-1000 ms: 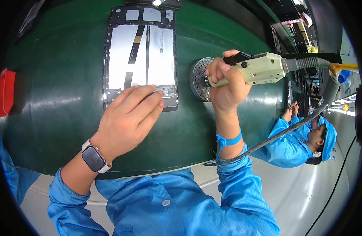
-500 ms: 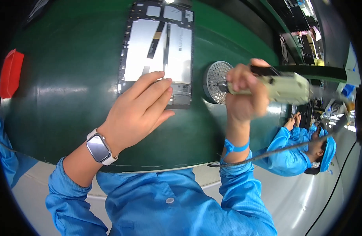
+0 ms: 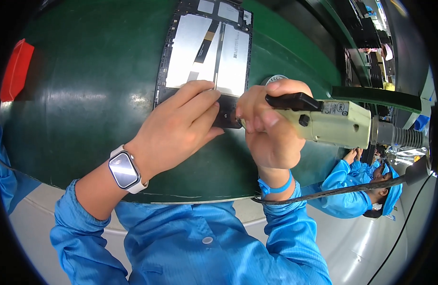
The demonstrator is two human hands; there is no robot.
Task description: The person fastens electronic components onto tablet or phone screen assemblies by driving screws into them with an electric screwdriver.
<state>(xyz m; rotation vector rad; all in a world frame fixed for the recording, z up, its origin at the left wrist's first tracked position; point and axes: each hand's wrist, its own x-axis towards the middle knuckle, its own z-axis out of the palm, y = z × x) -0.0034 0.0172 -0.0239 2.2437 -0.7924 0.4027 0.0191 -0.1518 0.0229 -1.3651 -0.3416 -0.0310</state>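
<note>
An opened tablet lies on the green work surface, its silver battery panels and a black ribbon cable showing. My left hand rests flat over its near end, fingers stretched out and covering part of the dark frame. In my right hand is a pale beige electric screwdriver with a black lever, my fingers wrapped round its front part. The screwdriver's tip is at the tablet's near right corner, mostly hidden by my fingers. Whether it touches a screw I cannot tell.
Behind my right hand stands a round metal dish, largely hidden. A red bin sits at the far left. A dark cable crosses near my right wrist. Farther right, a co-worker in blue works at the bench.
My right hand has brought the screwdriver left from the round dish to the tablet's near corner. In the picture, the tablet and my left hand sit slightly farther right.
</note>
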